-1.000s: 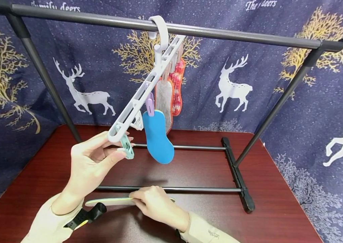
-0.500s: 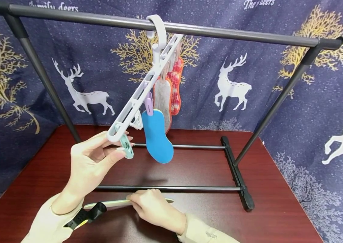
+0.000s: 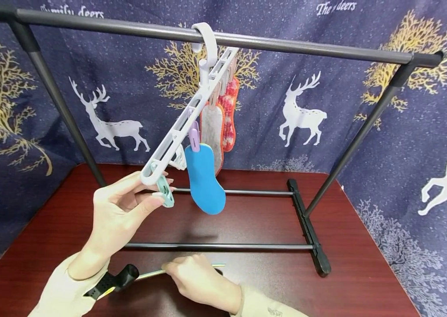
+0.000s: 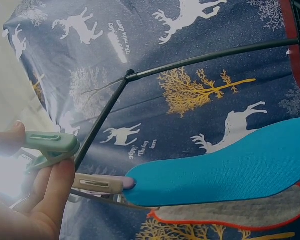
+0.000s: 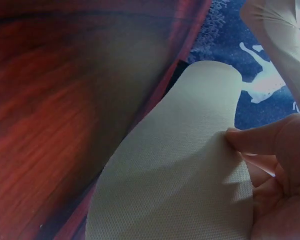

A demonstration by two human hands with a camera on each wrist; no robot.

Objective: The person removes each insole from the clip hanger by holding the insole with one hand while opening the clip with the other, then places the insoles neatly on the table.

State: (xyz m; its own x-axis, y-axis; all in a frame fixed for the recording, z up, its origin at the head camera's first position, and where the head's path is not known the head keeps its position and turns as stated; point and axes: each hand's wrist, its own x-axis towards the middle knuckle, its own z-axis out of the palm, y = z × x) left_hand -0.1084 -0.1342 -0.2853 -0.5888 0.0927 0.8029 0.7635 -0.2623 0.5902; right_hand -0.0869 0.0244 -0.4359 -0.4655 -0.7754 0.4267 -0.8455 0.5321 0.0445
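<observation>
My left hand [image 3: 117,215] pinches a mint-green clothespin [image 3: 165,193] attached at the near end of a white clip hanger [image 3: 185,119]. In the left wrist view that green clothespin [image 4: 52,142] sits between thumb and fingers. Low over the table, my right hand [image 3: 201,281] grips a thin shoe insole [image 3: 151,274], seen nearly edge-on from the head. The right wrist view shows the pale mesh face of this insole [image 5: 175,155], with the thumb on its edge. A blue insole [image 3: 206,180] hangs from a purple clothespin [image 3: 194,137] further along the hanger.
A grey insole with orange edging [image 3: 212,127] and a red-and-white patterned insole [image 3: 230,116] hang behind. The hanger hooks over the black rack's top bar [image 3: 287,44]. Two lower bars and a black foot [image 3: 309,229] stand on the dark red table [image 3: 255,220].
My right hand has shifted slightly down and left, and its insole has tilted, looking thinner in the head view. The left hand keeps its pinch on the green clothespin.
</observation>
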